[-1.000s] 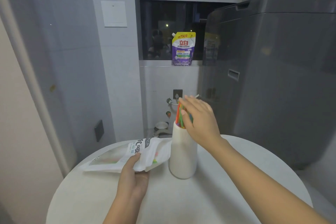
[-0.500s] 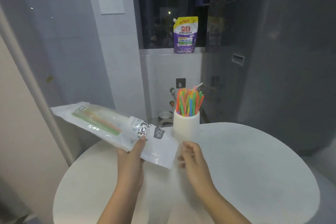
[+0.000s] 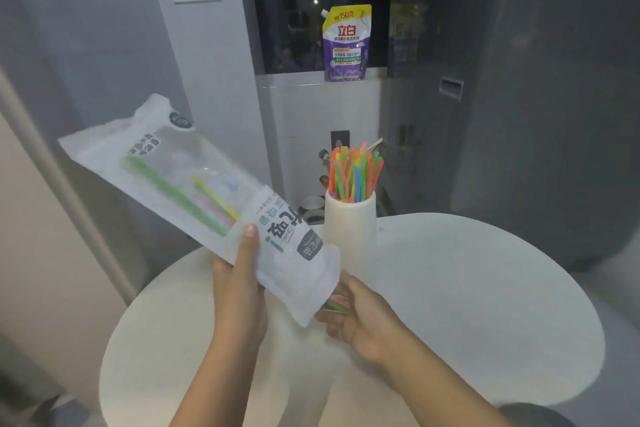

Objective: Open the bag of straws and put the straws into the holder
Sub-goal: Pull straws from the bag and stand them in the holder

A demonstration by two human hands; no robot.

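The left hand is gripping the bag of straws, tilting it above the table with its mouth down. The right hand is cupping loosely under that mouth, fingers curling round emerging green straws. The white holder is standing just behind, full of coloured straws.

I am seeing one bag, one white holder at my one o'clock, one purple pouch at twelve, and one round table.

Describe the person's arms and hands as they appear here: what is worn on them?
Both forearms are bare as far as the picture shows, with no sleeves in view. The left hand and right hand wear no gloves, and no rings, watch or bracelets show.
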